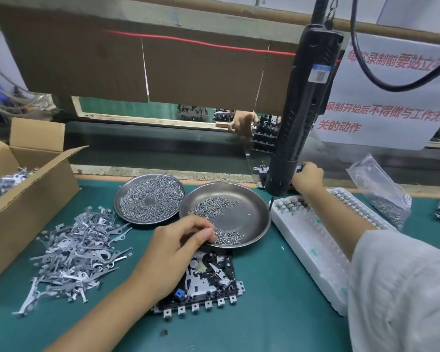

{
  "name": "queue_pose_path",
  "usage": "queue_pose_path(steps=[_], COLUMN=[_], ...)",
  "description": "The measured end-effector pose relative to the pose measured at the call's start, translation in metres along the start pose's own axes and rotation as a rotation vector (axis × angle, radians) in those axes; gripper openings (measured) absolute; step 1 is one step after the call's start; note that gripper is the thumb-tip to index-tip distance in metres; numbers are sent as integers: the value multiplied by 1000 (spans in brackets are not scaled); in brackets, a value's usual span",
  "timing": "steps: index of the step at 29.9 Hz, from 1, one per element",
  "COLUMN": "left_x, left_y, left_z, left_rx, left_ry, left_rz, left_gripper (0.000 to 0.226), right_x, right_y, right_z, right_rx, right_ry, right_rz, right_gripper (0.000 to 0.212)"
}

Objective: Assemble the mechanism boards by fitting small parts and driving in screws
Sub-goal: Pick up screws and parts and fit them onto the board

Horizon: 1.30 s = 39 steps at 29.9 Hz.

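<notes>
Head view: left hand is pinching small silver screws in the round steel dish, above the black mechanism board lying on the green table. Right hand is gripping something behind the hanging black electric screwdriver, can't tell what.

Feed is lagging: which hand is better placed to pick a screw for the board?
Left. The left hand already pinches at small silver screws in the nearer round steel dish, beside the black mechanism board. The right hand is behind the hanging black electric screwdriver.
</notes>
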<state>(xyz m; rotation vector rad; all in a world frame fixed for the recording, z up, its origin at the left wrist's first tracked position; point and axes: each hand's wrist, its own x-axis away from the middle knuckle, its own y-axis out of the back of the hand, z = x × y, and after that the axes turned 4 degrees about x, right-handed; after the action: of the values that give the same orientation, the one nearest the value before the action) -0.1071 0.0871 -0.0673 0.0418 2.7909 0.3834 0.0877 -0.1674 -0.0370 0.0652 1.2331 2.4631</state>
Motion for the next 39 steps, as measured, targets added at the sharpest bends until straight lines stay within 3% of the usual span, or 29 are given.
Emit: queue_pose_path(steps=[5,7,8,13,17,23,27,35,39], left_x=[0,0,0,0,0,1,2,2,2], left_y=[0,0,0,0,-1,0,0,0,0], left_z=[-1,-1,-1,1,1,0,0,0,1], left_rx=[14,21,25,21,11,-45,-22,18,51], left_ry=[16,20,22,20,4,-29,-16,7,27], left_rz=[8,3,2,-9,-22,-38,-23,-24,-20], left_gripper=[12,12,13,14,13,13,15,14,14], right_x=[8,18,23,60,75,69,64,48,51], right_y=[0,1,2,9,7,-3,-17,-39,-28], right_z=[7,9,9,14,14,17,21,24,25], right_rx=[302,374,387,259,89,-163,-430,-361,-343], right_ry=[116,189,253,506,465,325,270,351,347], right_rz=[88,73,72,181,344,185,162,84,152], right_gripper=[29,21,13,22,27,20,19,6,12])
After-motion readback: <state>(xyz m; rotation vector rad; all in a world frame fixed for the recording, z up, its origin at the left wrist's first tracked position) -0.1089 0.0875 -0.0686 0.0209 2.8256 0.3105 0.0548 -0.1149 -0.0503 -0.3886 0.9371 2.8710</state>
